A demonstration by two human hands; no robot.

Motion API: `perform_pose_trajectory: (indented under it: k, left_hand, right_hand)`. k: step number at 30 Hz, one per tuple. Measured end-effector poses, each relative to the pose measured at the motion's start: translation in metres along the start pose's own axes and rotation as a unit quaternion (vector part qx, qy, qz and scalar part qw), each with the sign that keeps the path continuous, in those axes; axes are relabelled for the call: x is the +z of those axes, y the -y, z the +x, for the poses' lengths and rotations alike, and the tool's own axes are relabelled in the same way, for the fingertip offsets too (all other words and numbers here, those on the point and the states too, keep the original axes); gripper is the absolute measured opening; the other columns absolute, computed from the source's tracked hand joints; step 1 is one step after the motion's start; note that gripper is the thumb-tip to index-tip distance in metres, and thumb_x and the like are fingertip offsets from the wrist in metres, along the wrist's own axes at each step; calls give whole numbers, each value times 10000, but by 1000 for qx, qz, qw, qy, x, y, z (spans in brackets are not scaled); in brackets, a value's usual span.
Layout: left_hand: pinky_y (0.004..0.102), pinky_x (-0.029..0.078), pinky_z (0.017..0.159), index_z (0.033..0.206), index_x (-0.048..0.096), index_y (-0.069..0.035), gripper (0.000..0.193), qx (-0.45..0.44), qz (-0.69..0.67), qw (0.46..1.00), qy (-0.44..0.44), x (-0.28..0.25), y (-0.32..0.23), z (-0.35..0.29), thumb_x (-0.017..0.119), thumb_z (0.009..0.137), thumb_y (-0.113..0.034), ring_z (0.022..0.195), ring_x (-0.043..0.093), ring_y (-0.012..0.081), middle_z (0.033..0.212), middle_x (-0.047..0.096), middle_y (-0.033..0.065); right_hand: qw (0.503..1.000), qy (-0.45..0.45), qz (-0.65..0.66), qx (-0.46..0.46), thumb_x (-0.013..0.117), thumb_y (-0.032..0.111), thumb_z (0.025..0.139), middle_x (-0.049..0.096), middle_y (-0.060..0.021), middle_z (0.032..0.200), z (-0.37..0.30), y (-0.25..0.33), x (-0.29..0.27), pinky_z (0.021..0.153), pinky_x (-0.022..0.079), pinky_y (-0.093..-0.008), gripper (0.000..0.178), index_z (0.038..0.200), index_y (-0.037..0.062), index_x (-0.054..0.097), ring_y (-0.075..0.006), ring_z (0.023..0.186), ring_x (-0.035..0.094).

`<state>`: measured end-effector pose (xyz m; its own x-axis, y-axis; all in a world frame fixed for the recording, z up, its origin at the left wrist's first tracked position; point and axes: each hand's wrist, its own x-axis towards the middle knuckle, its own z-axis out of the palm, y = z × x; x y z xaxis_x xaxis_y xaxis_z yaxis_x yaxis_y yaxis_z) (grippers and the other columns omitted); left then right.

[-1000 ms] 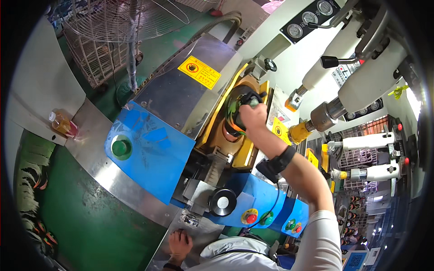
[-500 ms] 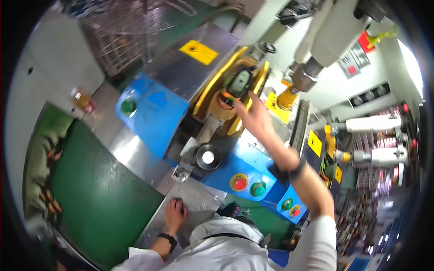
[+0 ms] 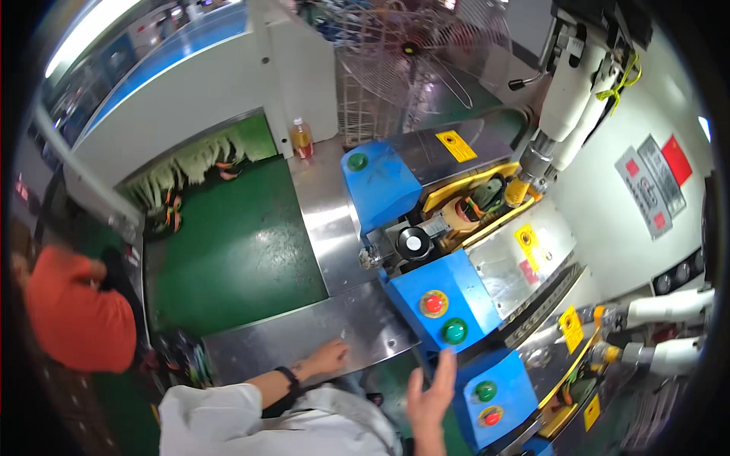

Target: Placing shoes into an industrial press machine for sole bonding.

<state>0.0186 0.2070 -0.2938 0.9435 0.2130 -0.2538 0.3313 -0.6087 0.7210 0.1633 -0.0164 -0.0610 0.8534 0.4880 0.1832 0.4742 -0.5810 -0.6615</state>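
My right hand is open, its fingers stretched toward the green push button on the blue machine housing. The fingertip sits just below the button; I cannot tell whether it touches. Beside that button is a red one. My left hand rests with curled fingers on the steel ledge, and nothing shows in it. Beyond the housing, a dark shoe with orange trim lies between yellow side walls. A yellow-tipped press head is down at the shoe.
A green conveyor belt runs at the left, with a bottle at its far edge. A round black knob juts toward me. Another blue station stands at the right. A person in orange is at far left.
My right hand has drawn back from beside the shoe to the green button. The press head has come down to the shoe. My view has turned; my left hand stays on the ledge.
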Motion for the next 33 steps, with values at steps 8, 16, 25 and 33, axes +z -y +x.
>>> perform_pose_trajectory:
  k: [8,16,25,33]
  left_hand:
    - [454,468,911,1179,557,-4,387,-138,-47,989,-30,-31,7,-127,546,821,-149,1056,554,403,1139,561,245]
    - [483,452,928,1341,405,29,595,-189,-17,903,-386,-119,103,-118,585,815,-183,1082,523,443,1197,511,266]
    - [482,419,984,1292,437,52,572,-255,125,836,-470,-319,316,-157,622,808,-191,1168,482,428,1273,461,270]
    - [492,287,1082,1313,463,25,598,-289,169,821,-462,-324,432,-198,597,842,-319,1327,372,362,1422,389,221]
  right_hand:
    - [923,262,279,34,634,83,859,604,-228,1224,-61,22,36,970,476,-390,429,1235,-90,522,-294,1142,601]
    - [937,301,174,24,599,164,917,677,-169,1049,-51,34,107,864,485,-337,349,1206,-31,584,-243,982,640]
    - [860,491,61,-126,687,193,857,673,-177,1114,92,251,317,884,509,-322,456,1225,-35,546,-228,1026,655]
    - [697,456,-4,-554,751,419,721,520,-345,1240,181,510,656,998,430,-458,938,1350,-131,324,-464,1147,523]
